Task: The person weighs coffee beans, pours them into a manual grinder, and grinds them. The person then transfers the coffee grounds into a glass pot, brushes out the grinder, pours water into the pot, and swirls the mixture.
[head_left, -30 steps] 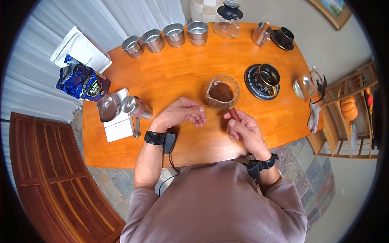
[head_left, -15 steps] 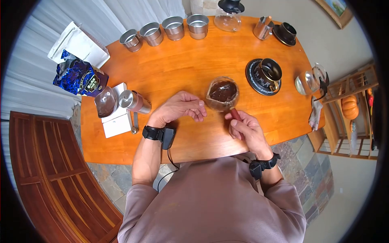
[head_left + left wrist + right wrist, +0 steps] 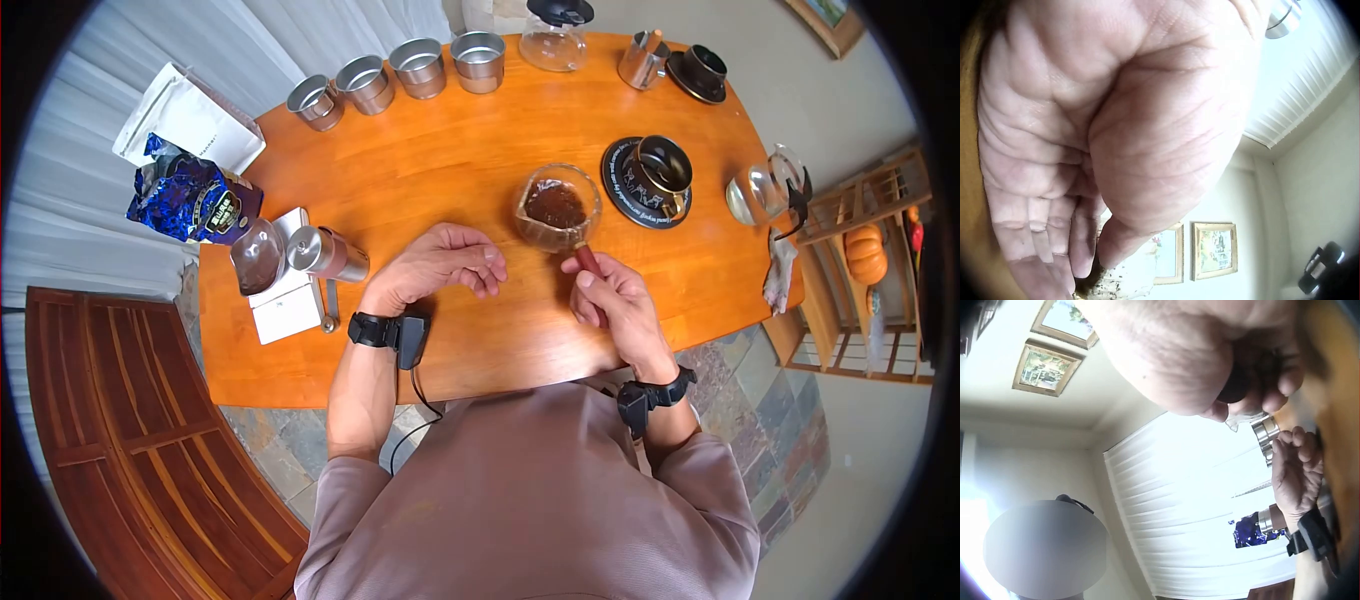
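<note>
My right hand (image 3: pixel 622 300) grips the reddish wooden handle (image 3: pixel 588 262) of a small glass pitcher (image 3: pixel 542 239) in the head view. Dark brown coffee grounds (image 3: pixel 556 203) lie inside it, and the pitcher is over the table's middle. Left of the pitcher, my left hand (image 3: pixel 440 268) holds nothing, its fingers loosely bent toward the glass with a gap between. The left wrist view shows that palm (image 3: pixel 1116 125) bare. In the right wrist view the fingers (image 3: pixel 1274 402) curl round the dark handle end (image 3: pixel 1235 384).
A black cup (image 3: pixel 664 165) on its saucer (image 3: pixel 622 193) stands right of the pitcher. Left are a hand grinder (image 3: pixel 328 254), a white scale (image 3: pixel 288 314), a clear bowl (image 3: pixel 258 258) and a blue foil bag (image 3: pixel 185 200). Several metal cups (image 3: pixel 417 70) line the back; a glass server (image 3: pixel 750 195) stands far right.
Over the last second the pitcher was tilted, its grounds shifting inside, and now sits slightly farther up and right. My right hand kept hold of the handle; the left stayed nearly still.
</note>
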A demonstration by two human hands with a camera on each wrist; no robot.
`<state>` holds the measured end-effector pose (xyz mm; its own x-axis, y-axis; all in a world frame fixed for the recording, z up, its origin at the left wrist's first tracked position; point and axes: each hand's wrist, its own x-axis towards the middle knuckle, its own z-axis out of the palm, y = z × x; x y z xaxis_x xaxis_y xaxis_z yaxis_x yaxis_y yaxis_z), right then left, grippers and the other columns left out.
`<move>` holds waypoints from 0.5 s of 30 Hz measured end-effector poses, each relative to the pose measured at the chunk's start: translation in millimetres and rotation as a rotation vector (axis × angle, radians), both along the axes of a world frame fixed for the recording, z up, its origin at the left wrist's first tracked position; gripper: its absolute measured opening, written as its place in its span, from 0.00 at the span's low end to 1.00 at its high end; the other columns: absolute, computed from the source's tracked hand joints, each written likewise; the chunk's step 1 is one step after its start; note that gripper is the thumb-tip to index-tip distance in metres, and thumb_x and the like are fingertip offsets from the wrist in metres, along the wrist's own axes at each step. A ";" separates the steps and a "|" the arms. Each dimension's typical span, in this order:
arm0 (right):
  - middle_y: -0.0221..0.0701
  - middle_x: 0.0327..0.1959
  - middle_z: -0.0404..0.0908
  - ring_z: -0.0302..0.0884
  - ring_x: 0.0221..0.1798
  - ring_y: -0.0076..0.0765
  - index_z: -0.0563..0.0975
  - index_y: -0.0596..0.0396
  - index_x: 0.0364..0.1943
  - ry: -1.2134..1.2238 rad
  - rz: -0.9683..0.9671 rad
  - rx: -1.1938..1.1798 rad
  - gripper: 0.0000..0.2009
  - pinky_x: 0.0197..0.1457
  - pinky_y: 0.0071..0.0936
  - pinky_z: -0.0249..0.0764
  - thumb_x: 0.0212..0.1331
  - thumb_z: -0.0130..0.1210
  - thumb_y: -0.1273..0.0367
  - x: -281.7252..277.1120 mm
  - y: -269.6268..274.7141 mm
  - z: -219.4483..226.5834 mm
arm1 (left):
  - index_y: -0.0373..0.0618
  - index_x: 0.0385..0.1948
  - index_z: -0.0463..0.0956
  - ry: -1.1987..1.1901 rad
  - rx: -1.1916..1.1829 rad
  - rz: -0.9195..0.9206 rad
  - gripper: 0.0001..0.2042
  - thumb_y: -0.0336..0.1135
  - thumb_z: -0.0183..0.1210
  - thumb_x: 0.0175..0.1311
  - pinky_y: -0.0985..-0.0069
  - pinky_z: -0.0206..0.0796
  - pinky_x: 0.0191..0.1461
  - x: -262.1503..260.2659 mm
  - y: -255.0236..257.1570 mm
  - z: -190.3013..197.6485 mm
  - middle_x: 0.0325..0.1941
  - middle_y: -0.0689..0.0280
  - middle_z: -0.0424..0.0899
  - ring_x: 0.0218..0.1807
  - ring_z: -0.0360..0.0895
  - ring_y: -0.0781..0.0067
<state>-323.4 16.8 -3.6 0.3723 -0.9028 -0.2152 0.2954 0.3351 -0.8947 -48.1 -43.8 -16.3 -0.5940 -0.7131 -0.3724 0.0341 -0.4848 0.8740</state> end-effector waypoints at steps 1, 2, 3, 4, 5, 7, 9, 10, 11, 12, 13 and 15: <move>0.21 0.22 0.68 0.62 0.23 0.15 0.74 0.61 0.51 0.018 -0.018 0.006 0.10 0.28 0.16 0.58 0.73 0.52 0.69 -2.2 3.8 0.3 | 0.36 0.39 0.81 0.026 0.016 0.005 0.11 0.35 0.57 0.74 0.74 0.77 0.41 0.1 0.4 -0.4 0.37 0.59 0.87 0.36 0.85 0.68; 0.21 0.22 0.69 0.62 0.23 0.15 0.74 0.60 0.50 0.036 -0.037 0.012 0.10 0.28 0.16 0.58 0.73 0.52 0.69 -3.7 6.0 0.5 | 0.36 0.39 0.81 0.027 0.015 0.005 0.11 0.35 0.57 0.74 0.74 0.77 0.41 0.5 0.2 -1.0 0.37 0.59 0.87 0.36 0.85 0.68; 0.21 0.22 0.69 0.62 0.23 0.15 0.74 0.60 0.50 0.038 -0.038 0.012 0.10 0.28 0.16 0.58 0.73 0.52 0.69 -3.4 5.4 0.1 | 0.36 0.39 0.81 0.026 0.010 0.004 0.10 0.35 0.57 0.74 0.74 0.77 0.41 0.7 -0.3 -1.9 0.37 0.59 0.87 0.36 0.85 0.68; 0.20 0.22 0.69 0.62 0.23 0.15 0.74 0.60 0.50 0.034 -0.002 0.028 0.10 0.28 0.16 0.58 0.73 0.52 0.69 -1.7 4.9 -1.3 | 0.36 0.39 0.81 0.023 0.008 -0.002 0.10 0.35 0.57 0.74 0.75 0.77 0.41 0.5 -0.5 -2.7 0.37 0.59 0.87 0.36 0.85 0.68; 0.20 0.23 0.69 0.62 0.23 0.15 0.74 0.60 0.50 0.030 0.032 0.046 0.09 0.28 0.16 0.59 0.73 0.52 0.69 -0.5 5.3 -2.4 | 0.36 0.39 0.81 0.023 0.013 -0.010 0.10 0.35 0.57 0.74 0.75 0.77 0.41 0.0 -0.1 -2.3 0.37 0.59 0.87 0.36 0.85 0.68; 0.20 0.23 0.69 0.62 0.23 0.14 0.74 0.60 0.49 0.023 0.031 0.038 0.09 0.27 0.16 0.59 0.73 0.52 0.69 1.1 0.5 -2.0 | 0.36 0.40 0.81 0.000 0.010 0.012 0.10 0.35 0.57 0.74 0.74 0.77 0.40 -0.9 0.2 0.5 0.38 0.59 0.87 0.36 0.85 0.68; 0.19 0.23 0.69 0.62 0.23 0.14 0.75 0.60 0.49 0.013 0.038 0.027 0.09 0.27 0.16 0.59 0.73 0.52 0.69 1.1 0.7 -0.9 | 0.37 0.40 0.81 -0.011 0.008 0.011 0.09 0.34 0.57 0.74 0.74 0.77 0.40 -1.7 0.6 0.8 0.37 0.59 0.87 0.36 0.85 0.68; 0.19 0.23 0.69 0.62 0.23 0.14 0.75 0.60 0.49 0.025 0.016 0.028 0.09 0.27 0.16 0.58 0.73 0.52 0.69 -1.5 2.1 1.2 | 0.37 0.40 0.81 -0.020 0.003 0.014 0.09 0.34 0.57 0.74 0.74 0.77 0.40 -1.3 0.3 1.2 0.37 0.59 0.87 0.36 0.85 0.68; 0.19 0.23 0.69 0.62 0.23 0.14 0.75 0.60 0.48 0.038 -0.004 0.030 0.09 0.27 0.16 0.58 0.73 0.52 0.69 -2.8 3.8 2.5 | 0.37 0.40 0.81 -0.020 0.002 0.018 0.09 0.34 0.57 0.74 0.74 0.77 0.40 -0.6 0.6 0.8 0.37 0.59 0.87 0.36 0.85 0.68; 0.19 0.23 0.69 0.62 0.23 0.14 0.75 0.60 0.48 0.039 -0.001 0.029 0.09 0.27 0.16 0.58 0.73 0.52 0.69 -2.2 5.7 1.8 | 0.37 0.40 0.81 -0.006 0.010 0.018 0.09 0.34 0.57 0.74 0.74 0.77 0.40 -0.3 0.8 -0.4 0.37 0.59 0.87 0.36 0.85 0.68; 0.19 0.23 0.69 0.62 0.23 0.14 0.75 0.59 0.48 0.042 0.002 0.042 0.09 0.27 0.16 0.58 0.73 0.52 0.69 -1.3 8.2 0.3 | 0.37 0.40 0.81 0.007 0.018 0.015 0.09 0.33 0.57 0.74 0.74 0.77 0.40 -0.3 0.4 -0.7 0.37 0.59 0.87 0.36 0.85 0.69; 0.19 0.23 0.68 0.62 0.23 0.14 0.76 0.59 0.48 0.043 -0.008 0.055 0.08 0.27 0.16 0.58 0.73 0.52 0.68 0.0 8.8 0.3 | 0.37 0.40 0.81 -0.002 0.016 0.015 0.09 0.33 0.57 0.74 0.74 0.77 0.40 -0.9 -0.2 0.7 0.38 0.59 0.87 0.36 0.85 0.69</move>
<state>-323.4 25.6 -3.3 0.3544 -0.8922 -0.2800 0.2601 0.3816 -0.8870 -48.9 -44.0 -15.6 -0.5830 -0.7155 -0.3849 0.0397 -0.4982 0.8661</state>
